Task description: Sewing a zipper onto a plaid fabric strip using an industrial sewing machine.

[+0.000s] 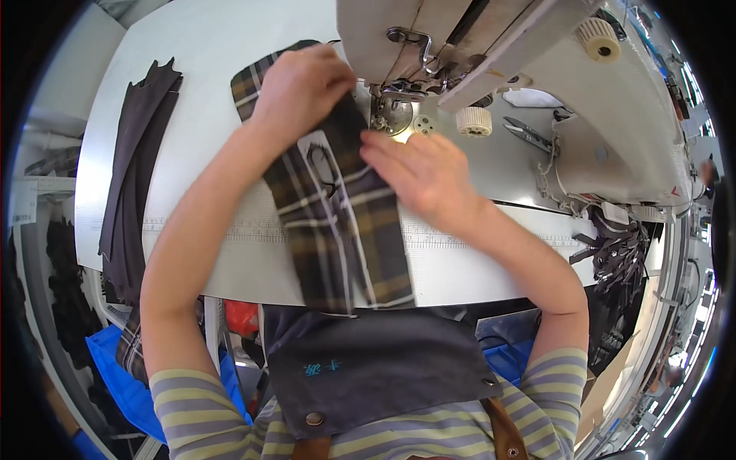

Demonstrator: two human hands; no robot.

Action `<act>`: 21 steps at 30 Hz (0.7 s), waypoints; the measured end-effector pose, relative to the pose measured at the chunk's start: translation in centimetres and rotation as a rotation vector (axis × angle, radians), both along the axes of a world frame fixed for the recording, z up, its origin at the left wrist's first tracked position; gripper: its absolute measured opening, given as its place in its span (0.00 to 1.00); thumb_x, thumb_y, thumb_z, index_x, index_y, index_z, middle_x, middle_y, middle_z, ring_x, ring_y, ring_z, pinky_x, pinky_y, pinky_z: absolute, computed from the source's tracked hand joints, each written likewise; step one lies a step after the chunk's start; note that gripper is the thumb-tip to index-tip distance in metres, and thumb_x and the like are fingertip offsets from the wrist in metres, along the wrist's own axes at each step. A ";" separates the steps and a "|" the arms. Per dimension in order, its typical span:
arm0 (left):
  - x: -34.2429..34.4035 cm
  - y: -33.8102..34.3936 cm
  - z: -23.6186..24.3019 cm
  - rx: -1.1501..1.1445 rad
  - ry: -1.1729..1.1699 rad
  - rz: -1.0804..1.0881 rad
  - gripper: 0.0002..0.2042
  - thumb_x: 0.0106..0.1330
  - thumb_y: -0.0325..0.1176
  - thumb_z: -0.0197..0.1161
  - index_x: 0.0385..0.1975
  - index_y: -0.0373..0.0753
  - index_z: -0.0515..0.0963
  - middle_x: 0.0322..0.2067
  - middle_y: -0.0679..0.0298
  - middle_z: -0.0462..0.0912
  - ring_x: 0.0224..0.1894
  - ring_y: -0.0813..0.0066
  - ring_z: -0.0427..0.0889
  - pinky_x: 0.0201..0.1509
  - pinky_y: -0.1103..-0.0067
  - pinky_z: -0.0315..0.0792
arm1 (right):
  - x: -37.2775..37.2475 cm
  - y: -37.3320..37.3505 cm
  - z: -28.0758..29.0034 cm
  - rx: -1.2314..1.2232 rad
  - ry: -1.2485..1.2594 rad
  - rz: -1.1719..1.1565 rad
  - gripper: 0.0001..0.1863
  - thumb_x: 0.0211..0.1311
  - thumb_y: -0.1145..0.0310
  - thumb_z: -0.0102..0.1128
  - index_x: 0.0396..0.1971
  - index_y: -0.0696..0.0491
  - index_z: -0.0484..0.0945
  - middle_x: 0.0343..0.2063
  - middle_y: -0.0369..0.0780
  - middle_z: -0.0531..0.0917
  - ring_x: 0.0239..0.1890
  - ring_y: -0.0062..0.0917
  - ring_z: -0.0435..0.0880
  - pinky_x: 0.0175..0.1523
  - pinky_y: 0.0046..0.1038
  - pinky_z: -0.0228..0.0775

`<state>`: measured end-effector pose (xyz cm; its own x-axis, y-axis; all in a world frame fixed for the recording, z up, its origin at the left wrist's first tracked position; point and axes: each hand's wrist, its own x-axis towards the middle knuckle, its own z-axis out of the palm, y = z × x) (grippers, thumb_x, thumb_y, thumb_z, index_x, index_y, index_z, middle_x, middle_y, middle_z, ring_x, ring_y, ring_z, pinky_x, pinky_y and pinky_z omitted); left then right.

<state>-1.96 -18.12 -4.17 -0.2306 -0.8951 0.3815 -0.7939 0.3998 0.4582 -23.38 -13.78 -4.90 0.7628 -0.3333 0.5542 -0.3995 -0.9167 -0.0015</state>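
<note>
Plaid fabric piece [381, 257] lying on a white table [460, 268], just left of a sewing machine [529, 57], the person's left hand [305, 88] half curled over its upper part, right hand [423, 178] with fingers nearly straight at its right edge, blur hiding whether either grips it.

The left hand [301, 90] hides some plaid fabric [377, 218]; the sewing machine [529, 52] is cropped above.
</note>
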 end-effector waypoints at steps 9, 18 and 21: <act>0.3 2.5 0.3 -0.135 -0.116 -0.098 0.10 0.61 0.35 0.61 0.40 0.41 0.81 0.44 0.65 0.82 0.45 0.69 0.79 0.58 0.60 0.61 | -1.6 0.1 0.4 -0.048 0.178 -0.265 0.21 0.40 0.75 0.59 0.41 0.53 0.79 0.46 0.33 0.81 0.31 0.23 0.77 0.32 0.26 0.69; -1.5 5.7 -1.5 -0.227 -0.224 -0.128 0.15 0.61 0.38 0.63 0.46 0.41 0.78 0.51 0.69 0.78 0.50 0.74 0.78 0.66 0.50 0.51 | -2.5 -3.4 0.1 0.009 -0.009 -0.286 0.05 0.46 0.71 0.59 0.26 0.51 0.77 0.24 0.40 0.78 0.22 0.38 0.77 0.26 0.35 0.71; -1.7 5.5 -1.7 -0.236 -0.250 -0.169 0.15 0.60 0.38 0.64 0.45 0.41 0.79 0.51 0.70 0.78 0.50 0.73 0.77 0.65 0.48 0.52 | -3.0 -7.3 -4.4 -0.123 0.087 -0.111 0.03 0.49 0.69 0.59 0.23 0.52 0.76 0.21 0.40 0.78 0.20 0.37 0.78 0.27 0.33 0.72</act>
<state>-3.63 -12.58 -5.84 -0.4795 -0.7309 0.4856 -0.7833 0.6060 0.1385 -26.40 -21.08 -9.25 0.7721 -0.3516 0.5293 -0.4916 -0.8584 0.1469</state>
